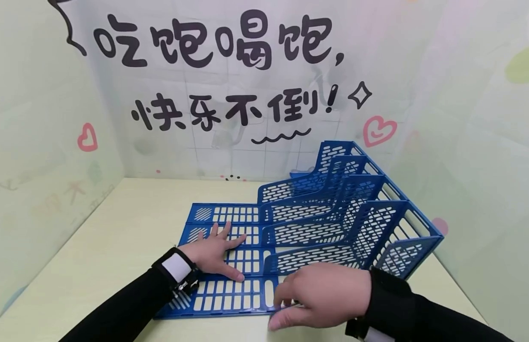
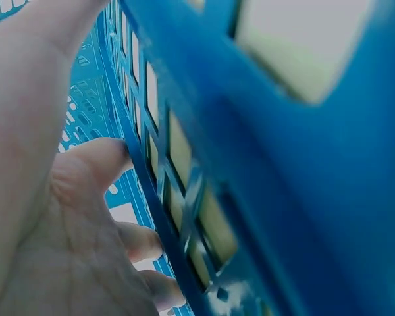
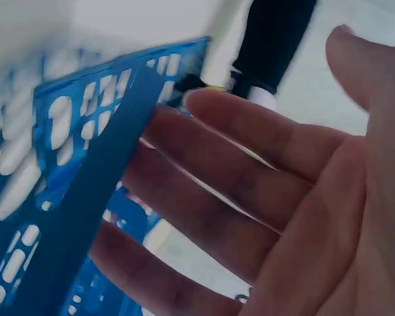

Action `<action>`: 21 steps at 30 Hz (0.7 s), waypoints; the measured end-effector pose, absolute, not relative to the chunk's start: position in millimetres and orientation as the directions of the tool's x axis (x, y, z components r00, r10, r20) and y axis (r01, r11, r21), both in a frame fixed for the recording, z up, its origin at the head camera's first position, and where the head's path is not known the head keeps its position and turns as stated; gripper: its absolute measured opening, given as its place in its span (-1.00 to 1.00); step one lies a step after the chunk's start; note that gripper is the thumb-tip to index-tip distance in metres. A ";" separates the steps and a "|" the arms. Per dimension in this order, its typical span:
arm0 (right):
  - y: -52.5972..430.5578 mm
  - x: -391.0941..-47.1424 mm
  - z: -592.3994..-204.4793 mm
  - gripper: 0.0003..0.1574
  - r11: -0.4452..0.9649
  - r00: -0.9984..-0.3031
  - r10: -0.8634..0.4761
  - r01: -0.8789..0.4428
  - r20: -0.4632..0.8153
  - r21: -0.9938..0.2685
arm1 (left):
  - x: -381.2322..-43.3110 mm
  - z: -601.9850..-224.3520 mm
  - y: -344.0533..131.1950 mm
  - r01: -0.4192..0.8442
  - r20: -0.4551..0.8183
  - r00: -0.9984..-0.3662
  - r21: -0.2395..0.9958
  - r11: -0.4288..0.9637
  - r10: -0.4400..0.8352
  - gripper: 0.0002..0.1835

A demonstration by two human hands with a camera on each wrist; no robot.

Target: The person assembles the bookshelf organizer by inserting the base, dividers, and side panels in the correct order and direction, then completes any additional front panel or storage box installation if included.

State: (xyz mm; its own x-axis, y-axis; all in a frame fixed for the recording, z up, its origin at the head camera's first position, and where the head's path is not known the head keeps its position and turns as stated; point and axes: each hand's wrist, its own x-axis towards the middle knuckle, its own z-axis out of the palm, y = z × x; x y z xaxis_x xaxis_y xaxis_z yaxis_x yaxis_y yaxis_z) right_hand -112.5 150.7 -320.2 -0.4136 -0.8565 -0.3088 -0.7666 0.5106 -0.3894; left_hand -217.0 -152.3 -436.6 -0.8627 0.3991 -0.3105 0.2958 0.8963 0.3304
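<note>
A blue plastic file rack (image 1: 307, 232) with upright slotted dividers lies on the table, its joined flat panels (image 1: 230, 297) spread to the left. In the head view my left hand (image 1: 213, 251) rests on these panels with fingers spread. The left wrist view shows its fingertips (image 2: 141, 243) against the blue lattice. At the rack's near side is my right hand (image 1: 322, 294), over the nearest divider (image 1: 403, 256), hiding part of it. Seen from the right wrist, its fingers (image 3: 204, 178) are extended and touch the blue divider's edge (image 3: 92, 184), while the thumb stands apart.
The pale table (image 1: 97, 266) shows to the left of the rack. Behind it hangs a printed backdrop (image 1: 230, 156) with large dark characters, and similar sheets enclose both sides. A small blue piece (image 1: 300, 175) shows behind the rack.
</note>
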 end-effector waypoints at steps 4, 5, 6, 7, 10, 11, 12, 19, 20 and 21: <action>154.7 -105.3 -331.8 -0.36 0.580 -0.481 -0.808 -0.750 -0.340 -0.319 | -217.5 -436.8 -153.2 0.295 -0.316 -0.859 0.338 0.894 0.403 0.27; 154.4 -103.1 -337.5 -0.42 0.594 -0.500 -0.796 -0.754 -0.342 -0.281 | -217.4 -436.7 -153.6 0.295 -0.318 -0.858 0.340 0.893 0.404 0.27; 153.4 -101.1 -343.6 -0.49 0.605 -0.520 -0.786 -0.758 -0.334 -0.243 | -217.5 -436.6 -154.1 0.295 -0.319 -0.857 0.341 0.893 0.405 0.26; 152.1 -99.7 -349.4 -0.58 0.611 -0.540 -0.781 -0.764 -0.313 -0.205 | -217.7 -436.6 -154.6 0.296 -0.319 -0.856 0.341 0.892 0.406 0.26; 149.2 -100.0 -361.9 -0.90 0.619 -0.591 -0.779 -0.778 -0.208 -0.108 | -218.5 -436.5 -155.3 0.299 -0.315 -0.859 0.333 0.894 0.405 0.27; 148.2 -101.4 -364.0 -0.89 0.633 -0.611 -0.770 -0.768 -0.185 -0.099 | -218.5 -436.4 -155.3 0.299 -0.315 -0.859 0.332 0.895 0.404 0.27; 147.3 -102.9 -365.6 -0.90 0.644 -0.626 -0.762 -0.760 -0.169 -0.091 | -218.5 -436.4 -155.2 0.299 -0.314 -0.860 0.331 0.895 0.403 0.27; 141.2 -110.6 -370.7 -0.79 0.690 -0.669 -0.717 -0.720 -0.196 -0.069 | -218.3 -435.4 -153.4 0.306 -0.314 -0.857 0.331 0.893 0.410 0.27; 139.8 -110.3 -371.1 -0.77 0.686 -0.664 -0.720 -0.724 -0.199 -0.066 | -218.7 -435.0 -153.3 0.310 -0.313 -0.857 0.324 0.894 0.410 0.27; 138.3 -110.0 -371.9 -0.76 0.680 -0.659 -0.726 -0.730 -0.196 -0.066 | -219.2 -434.6 -153.4 0.312 -0.313 -0.857 0.316 0.896 0.409 0.27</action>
State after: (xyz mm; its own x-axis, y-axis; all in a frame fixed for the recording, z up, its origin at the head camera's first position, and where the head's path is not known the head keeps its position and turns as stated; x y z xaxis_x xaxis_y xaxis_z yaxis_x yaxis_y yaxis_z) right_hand -110.0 138.3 -371.9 -0.6588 -0.7264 -0.1957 -0.7301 0.6801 -0.0664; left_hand -219.2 -153.4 -434.6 -0.8574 0.4085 -0.3128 0.3118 0.8962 0.3157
